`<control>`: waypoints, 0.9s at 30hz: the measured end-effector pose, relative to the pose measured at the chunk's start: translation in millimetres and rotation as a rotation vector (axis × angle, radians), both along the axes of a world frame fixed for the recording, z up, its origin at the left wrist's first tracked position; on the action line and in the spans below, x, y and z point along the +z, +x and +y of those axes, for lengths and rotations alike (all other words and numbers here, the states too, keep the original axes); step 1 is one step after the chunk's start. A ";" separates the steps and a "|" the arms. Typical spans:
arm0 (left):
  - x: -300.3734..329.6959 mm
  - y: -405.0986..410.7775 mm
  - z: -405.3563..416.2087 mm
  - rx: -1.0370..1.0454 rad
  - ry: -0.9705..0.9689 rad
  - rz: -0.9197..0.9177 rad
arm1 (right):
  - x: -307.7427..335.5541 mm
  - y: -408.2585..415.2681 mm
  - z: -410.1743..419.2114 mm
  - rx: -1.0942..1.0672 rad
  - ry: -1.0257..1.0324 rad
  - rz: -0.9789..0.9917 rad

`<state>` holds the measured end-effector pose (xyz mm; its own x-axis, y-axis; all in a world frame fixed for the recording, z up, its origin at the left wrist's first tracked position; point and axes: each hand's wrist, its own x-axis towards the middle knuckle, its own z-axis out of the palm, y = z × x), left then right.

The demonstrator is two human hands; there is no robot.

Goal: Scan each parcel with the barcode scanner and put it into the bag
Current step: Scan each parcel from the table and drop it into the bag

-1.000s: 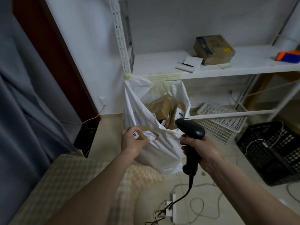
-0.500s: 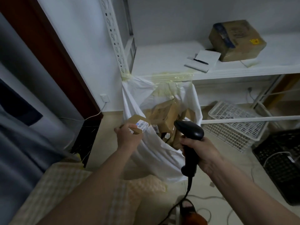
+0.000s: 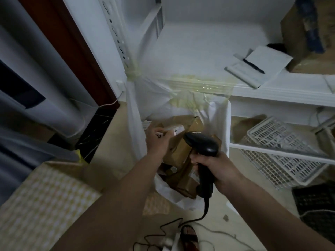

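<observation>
- Right hand (image 3: 220, 166) wrapped around the handle of the black barcode scanner (image 3: 203, 151), grip clenched on it; scanner head pointed away from the wearer, over the open mouth of the bag (image 3: 135, 113).
- Left hand (image 3: 157, 142) reaching inside the mouth of the bag, grip closed on a small brown parcel (image 3: 160, 132); only its white label with dark print and a sliver of its top visible past the fingers.
- Parcel held just inside the bag's left wall, above the other brown parcels (image 3: 181, 153) piled in the bag.
- White bag hanging open, taped with yellowish tape (image 3: 195, 84) to the shelf (image 3: 272, 89) edge and to the perforated upright post (image 3: 117, 40) above the bag.
- Scanner cable (image 3: 197, 217) trailing down from the handle to the floor, below the bag.
- On the shelf, up and to the right of the bag: a white notepad (image 3: 261, 66) with a pen on it, and behind it a brown cardboard box (image 3: 308, 33).
- Right of the bag, under the shelf: a white plastic lattice basket (image 3: 277, 151); further right, the corner of a black crate (image 3: 317, 203).
- Left of the bag: a dark red door frame (image 3: 68, 48) and grey curtain (image 3: 23, 87); below left, a yellow checked cushion (image 3: 45, 205).
</observation>
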<state>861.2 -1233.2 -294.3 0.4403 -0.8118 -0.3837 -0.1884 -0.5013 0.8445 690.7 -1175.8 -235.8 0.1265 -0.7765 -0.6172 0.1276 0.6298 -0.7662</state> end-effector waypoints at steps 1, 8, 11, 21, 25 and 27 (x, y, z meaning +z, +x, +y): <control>-7.7 1.0 -4.3 0.005 0.032 -0.061 | -4.3 -1.5 -5.3 0.023 -0.004 0.020; -19.9 15.8 -2.1 -0.008 0.423 -0.313 | -24.6 8.9 -26.3 0.133 0.019 0.046; -5.4 25.1 6.5 -0.101 0.306 -0.452 | -21.6 28.2 -31.7 0.227 0.036 0.043; 55.8 131.1 120.6 -0.159 0.447 -0.800 | 20.8 131.6 11.1 0.548 -0.060 -0.037; 69.3 178.4 217.4 -0.033 0.522 -0.815 | 36.1 185.4 68.8 0.839 -0.147 -0.045; 74.7 198.6 277.4 0.038 0.569 -0.806 | 42.1 214.1 109.9 0.913 -0.142 -0.070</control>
